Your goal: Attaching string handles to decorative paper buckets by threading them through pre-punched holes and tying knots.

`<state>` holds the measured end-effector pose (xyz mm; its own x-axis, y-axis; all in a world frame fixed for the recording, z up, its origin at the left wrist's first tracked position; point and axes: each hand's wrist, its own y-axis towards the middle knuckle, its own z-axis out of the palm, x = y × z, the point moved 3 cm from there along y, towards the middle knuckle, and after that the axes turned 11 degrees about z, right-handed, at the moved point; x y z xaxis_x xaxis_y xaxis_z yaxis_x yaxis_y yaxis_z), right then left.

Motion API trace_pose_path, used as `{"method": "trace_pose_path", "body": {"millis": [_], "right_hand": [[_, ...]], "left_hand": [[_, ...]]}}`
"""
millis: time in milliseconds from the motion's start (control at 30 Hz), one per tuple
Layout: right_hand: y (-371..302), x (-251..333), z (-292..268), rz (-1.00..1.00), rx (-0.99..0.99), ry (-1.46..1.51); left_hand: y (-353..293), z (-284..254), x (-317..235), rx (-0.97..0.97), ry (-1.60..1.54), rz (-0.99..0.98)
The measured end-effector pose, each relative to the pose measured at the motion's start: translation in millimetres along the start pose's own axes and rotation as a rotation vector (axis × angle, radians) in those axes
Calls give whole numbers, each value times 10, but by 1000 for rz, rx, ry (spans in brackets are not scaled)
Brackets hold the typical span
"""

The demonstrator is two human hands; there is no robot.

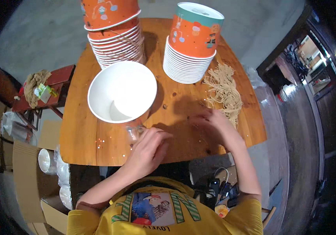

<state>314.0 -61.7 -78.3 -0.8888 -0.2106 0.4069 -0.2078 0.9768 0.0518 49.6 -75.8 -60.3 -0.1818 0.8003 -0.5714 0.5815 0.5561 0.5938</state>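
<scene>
A large white-lined paper bucket (121, 88) stands on the wooden table with its open mouth tilted toward me. Just below its rim is my left hand (149, 149), its fingers curled together; what they hold, if anything, is hidden. Beside those fingers lies a small clear, shiny thing (134, 132) whose kind I cannot make out. My right hand (211, 122) is smeared by motion near the lower end of a bundle of tan cords (225, 92), so its grip does not show.
Orange printed paper buckets stand nested upside down in a left stack (115, 49) and a right stack (193, 35) on the table (183, 150). Small white specks dot its near left. A cardboard box (29, 184) sits lower left; a red bench (60, 76) is farther left.
</scene>
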Motion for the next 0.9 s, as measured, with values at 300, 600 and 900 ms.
{"method": "trace_pose_path", "body": {"millis": [300,600,900], "right_hand": [[-185,-329,437,-60,-84,-232],[106,994,31,119,-23,773],[100,1056,74,104,-72,657]], "left_hand": [[-100,335,86,-254,-387,-53],[-125,221,250,-253,-640,-347],[-86,79,123,-108,-500,-578]]}}
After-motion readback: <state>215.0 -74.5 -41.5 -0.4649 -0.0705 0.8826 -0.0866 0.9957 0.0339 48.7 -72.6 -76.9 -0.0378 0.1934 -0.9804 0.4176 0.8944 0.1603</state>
